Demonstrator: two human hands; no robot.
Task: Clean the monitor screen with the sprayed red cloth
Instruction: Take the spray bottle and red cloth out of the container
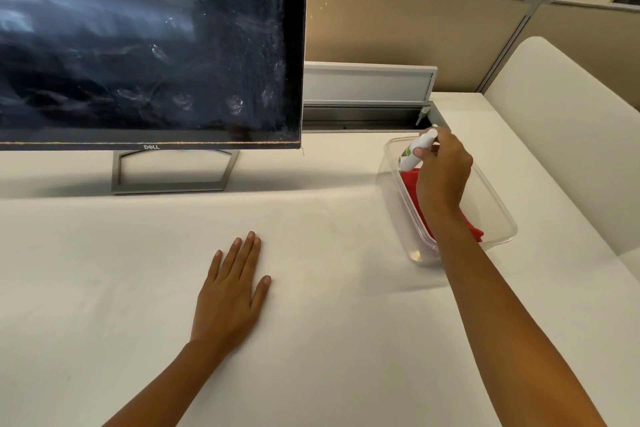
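A large dark monitor [149, 45] with a smeared, dusty screen stands at the back left on a grey frame stand [173, 172]. A clear plastic tub [498, 215] sits at the right and holds a red cloth [410, 185], partly hidden by my arm. Over the tub, my right hand [443, 177] grips a small white spray bottle [415, 149], tilted with its cap up. My left hand [232, 291] lies flat on the white desk [311, 322], palm down, fingers slightly apart, holding nothing.
A grey cable tray with a raised lid [367, 87] runs behind the tub. Beige partition panels [415, 31] close off the back. A second white desk surface [571, 121] rises at the right.
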